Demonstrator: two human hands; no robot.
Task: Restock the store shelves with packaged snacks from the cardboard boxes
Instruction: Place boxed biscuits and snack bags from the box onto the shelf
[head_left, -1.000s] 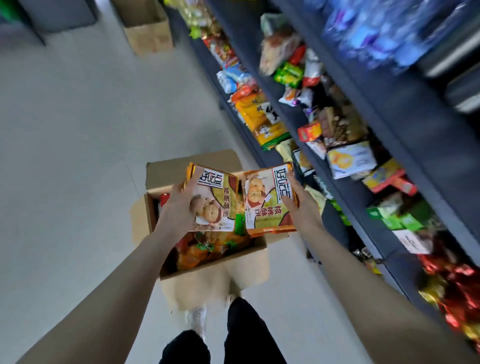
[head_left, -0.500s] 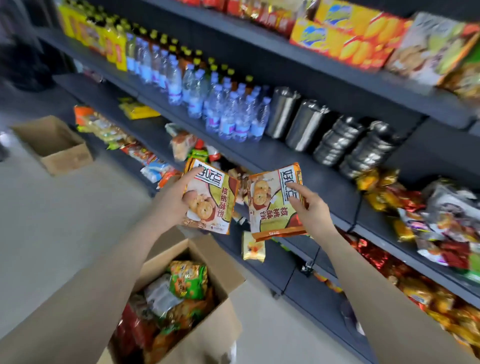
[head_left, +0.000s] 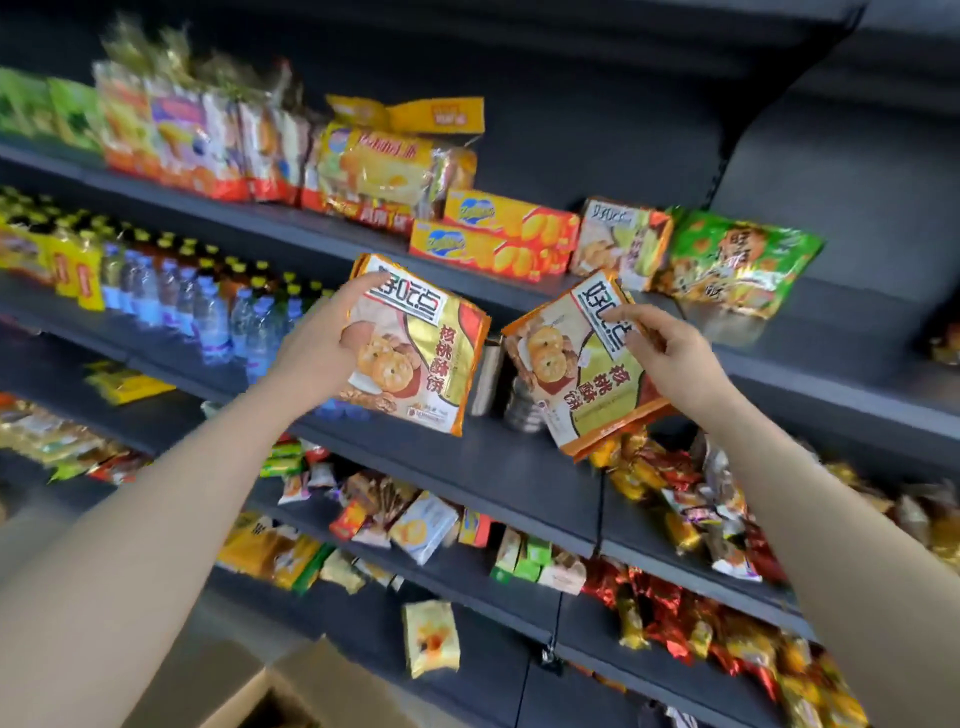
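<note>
Left hand (head_left: 317, 353) gripping left biscuit pack (head_left: 415, 345), fingers curled over its left edge. Right hand (head_left: 670, 348) pinching right biscuit pack (head_left: 576, 364) at its top corner. Both packs held in air before shelf (head_left: 467, 457) front edge; cardboard box (head_left: 291, 691) below.

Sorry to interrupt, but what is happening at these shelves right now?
A person is restocking. The left hand holds one cookie pack and the right hand pinches a second cookie pack, both raised in front of the dark shelves. A matching pack already stands on the upper shelf. Neither held pack is shelved yet.
</note>
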